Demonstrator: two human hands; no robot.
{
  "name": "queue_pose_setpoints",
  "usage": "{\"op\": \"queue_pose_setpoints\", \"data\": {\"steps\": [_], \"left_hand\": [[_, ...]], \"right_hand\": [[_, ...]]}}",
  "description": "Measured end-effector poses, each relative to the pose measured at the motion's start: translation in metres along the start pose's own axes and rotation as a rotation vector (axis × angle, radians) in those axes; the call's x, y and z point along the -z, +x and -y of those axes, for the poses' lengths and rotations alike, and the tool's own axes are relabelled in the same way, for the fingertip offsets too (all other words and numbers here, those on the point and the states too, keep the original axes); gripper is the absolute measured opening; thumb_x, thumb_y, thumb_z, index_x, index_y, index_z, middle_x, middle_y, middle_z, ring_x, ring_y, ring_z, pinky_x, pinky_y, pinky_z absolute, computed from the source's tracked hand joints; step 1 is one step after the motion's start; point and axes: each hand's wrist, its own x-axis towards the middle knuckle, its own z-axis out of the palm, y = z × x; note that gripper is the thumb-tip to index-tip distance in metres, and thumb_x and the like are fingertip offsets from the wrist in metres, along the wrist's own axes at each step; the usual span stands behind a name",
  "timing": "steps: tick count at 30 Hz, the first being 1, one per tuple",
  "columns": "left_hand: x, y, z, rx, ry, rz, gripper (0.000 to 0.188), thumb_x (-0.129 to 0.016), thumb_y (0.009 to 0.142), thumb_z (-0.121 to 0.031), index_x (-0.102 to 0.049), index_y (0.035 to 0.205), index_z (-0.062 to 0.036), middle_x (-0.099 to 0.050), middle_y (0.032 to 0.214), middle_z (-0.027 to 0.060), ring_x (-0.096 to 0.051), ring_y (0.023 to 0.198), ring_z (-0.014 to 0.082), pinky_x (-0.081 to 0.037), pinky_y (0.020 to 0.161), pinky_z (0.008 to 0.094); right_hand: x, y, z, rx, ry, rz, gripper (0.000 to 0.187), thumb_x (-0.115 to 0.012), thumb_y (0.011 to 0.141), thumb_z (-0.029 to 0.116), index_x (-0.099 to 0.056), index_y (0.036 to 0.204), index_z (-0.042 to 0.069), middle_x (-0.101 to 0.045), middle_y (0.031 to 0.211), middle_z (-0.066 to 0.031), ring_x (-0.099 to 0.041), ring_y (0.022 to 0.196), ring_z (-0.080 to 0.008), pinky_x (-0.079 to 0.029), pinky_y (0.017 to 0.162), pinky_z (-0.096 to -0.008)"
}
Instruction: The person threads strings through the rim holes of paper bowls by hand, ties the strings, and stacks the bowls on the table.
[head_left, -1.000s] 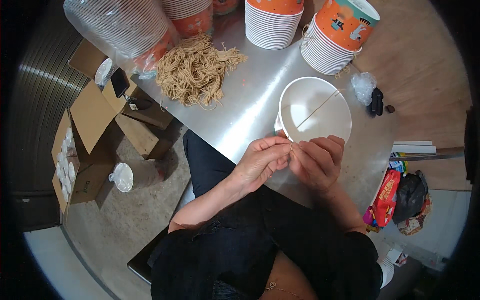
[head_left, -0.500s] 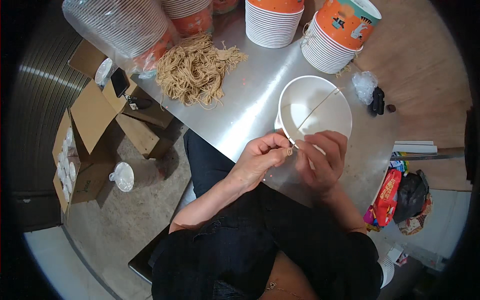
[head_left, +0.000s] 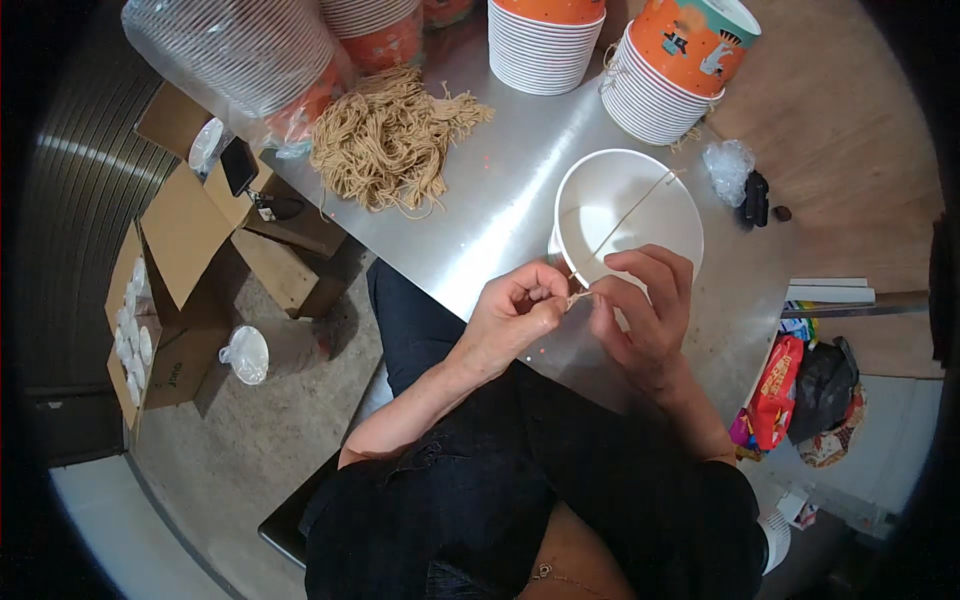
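Note:
A white paper bucket [head_left: 668,228] stands on the metal table with its mouth toward me. One thin tan string [head_left: 622,222] runs across the mouth from the far rim to the near rim. At the near rim my left hand [head_left: 510,315] is closed, thumb and forefinger pinching the string's end, which looks looped or knotted. Beside it, my right hand [head_left: 648,315] has its thumb and forefinger together at the tip of that string, its other fingers loosely curled. Fingers partly hide the exact form of the knot.
A heap of tan strings [head_left: 385,145] lies on the metal table [head_left: 480,235] at the left. Stacked orange-and-white buckets [head_left: 545,55] line the far side, some bagged in clear plastic [head_left: 235,60]. Crumpled plastic [head_left: 728,170] sits at right. Open cardboard boxes [head_left: 185,345] stand on the floor.
My fingers have shifted slightly at the near rim, drawing the string's end out between both hands. More of the string tip shows now. The bucket stays in place.

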Motion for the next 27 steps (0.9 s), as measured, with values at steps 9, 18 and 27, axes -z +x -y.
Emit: {"op": "queue_pose_setpoints", "data": {"steps": [9,18,27], "left_hand": [[0.003,-0.005,-0.002,0.041,-0.003,0.042,0.004,-0.062,0.097,-0.005,-0.061,0.101,-0.0025,-0.060,0.087,-0.0014,-0.050,0.070,0.0047,-0.040,0.063,0.0216],[0.003,-0.010,-0.008,-0.004,0.170,0.050,0.009,-0.066,0.098,-0.007,-0.063,0.105,-0.0029,-0.059,0.089,-0.0065,-0.048,0.075,0.0004,-0.039,0.065,0.0189],[-0.009,-0.012,-0.022,-0.359,0.665,0.002,0.011,-0.072,0.097,-0.005,-0.068,0.106,-0.0004,-0.063,0.089,-0.0011,-0.054,0.075,0.0051,-0.043,0.065,0.0236]], "right_hand": [[0.000,0.000,-0.003,-0.032,-0.004,-0.005,0.032,-0.076,0.065,0.003,-0.068,0.095,0.011,-0.066,0.109,-0.0044,-0.062,0.097,-0.0281,-0.046,0.084,-0.0430],[-0.001,0.000,-0.007,-0.034,0.023,0.005,0.031,-0.073,0.066,0.002,-0.068,0.096,0.010,-0.067,0.104,-0.0047,-0.063,0.092,-0.0279,-0.046,0.083,-0.0421],[-0.001,-0.005,-0.001,0.037,0.088,-0.034,0.035,-0.076,0.067,0.005,-0.070,0.101,0.014,-0.065,0.109,-0.0018,-0.061,0.094,-0.0260,-0.044,0.082,-0.0435]]}}
